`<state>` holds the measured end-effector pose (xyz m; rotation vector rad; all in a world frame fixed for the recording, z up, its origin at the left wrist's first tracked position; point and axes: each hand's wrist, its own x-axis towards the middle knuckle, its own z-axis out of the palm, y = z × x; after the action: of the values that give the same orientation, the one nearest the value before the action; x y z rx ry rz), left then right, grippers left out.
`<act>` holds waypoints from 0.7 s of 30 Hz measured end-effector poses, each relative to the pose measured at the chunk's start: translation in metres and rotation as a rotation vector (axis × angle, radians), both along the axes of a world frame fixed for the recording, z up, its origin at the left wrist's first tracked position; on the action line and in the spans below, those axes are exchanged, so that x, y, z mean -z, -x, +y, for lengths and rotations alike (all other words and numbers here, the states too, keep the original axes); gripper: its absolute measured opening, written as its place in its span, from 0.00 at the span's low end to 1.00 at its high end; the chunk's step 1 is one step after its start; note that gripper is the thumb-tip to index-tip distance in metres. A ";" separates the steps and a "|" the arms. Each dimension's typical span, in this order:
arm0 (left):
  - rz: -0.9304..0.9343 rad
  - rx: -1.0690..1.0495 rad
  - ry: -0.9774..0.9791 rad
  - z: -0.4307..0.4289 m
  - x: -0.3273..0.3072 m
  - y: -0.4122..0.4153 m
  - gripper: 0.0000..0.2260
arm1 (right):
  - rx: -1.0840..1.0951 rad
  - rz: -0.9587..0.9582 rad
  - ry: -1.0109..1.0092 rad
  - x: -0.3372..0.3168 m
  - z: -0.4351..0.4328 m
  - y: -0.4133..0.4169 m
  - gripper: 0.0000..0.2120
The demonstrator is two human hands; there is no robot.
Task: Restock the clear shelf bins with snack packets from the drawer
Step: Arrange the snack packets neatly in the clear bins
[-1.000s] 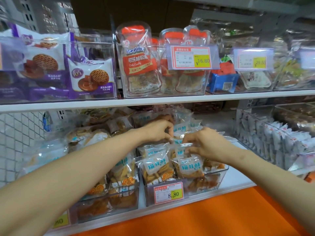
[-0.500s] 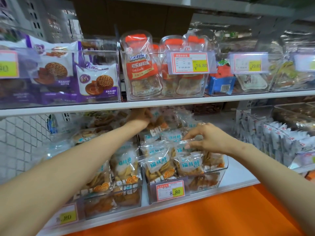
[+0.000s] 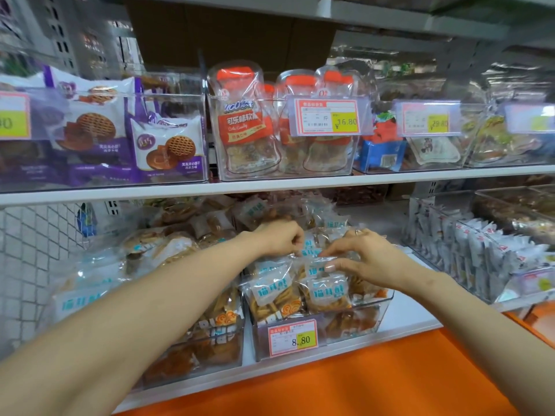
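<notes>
Inside clear bin (image 3: 386, 305), snack packets (image 3: 329, 291) upright

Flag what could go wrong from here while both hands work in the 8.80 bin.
1. The clear bin is heaped above its rim, so the front packets could spill onto the orange ledge.
2. The left hand and right hand pinch the middle packets close together; tugging may drag neighbours out.

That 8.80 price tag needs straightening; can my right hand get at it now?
Probably yes: the 8.80 price tag sits uncovered on the clear bin's front, below the right hand, which must first release the snack packet it pinches.
</notes>
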<state>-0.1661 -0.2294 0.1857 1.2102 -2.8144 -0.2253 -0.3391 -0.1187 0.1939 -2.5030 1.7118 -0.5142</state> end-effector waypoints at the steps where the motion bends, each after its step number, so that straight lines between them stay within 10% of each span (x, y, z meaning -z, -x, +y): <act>1: 0.024 0.001 -0.007 0.000 -0.001 -0.001 0.02 | -0.027 -0.024 -0.041 -0.002 0.002 0.000 0.26; 12: 0.110 0.020 -0.111 -0.008 -0.017 -0.016 0.05 | -0.032 0.377 -0.038 -0.002 0.006 0.002 0.33; 21: 0.043 0.137 -0.186 -0.004 -0.009 -0.004 0.18 | -0.046 0.334 -0.038 0.006 -0.006 0.002 0.38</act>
<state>-0.1621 -0.2333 0.1952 1.0294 -2.8941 -0.5245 -0.3416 -0.1251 0.1881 -2.7151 1.7357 -0.0594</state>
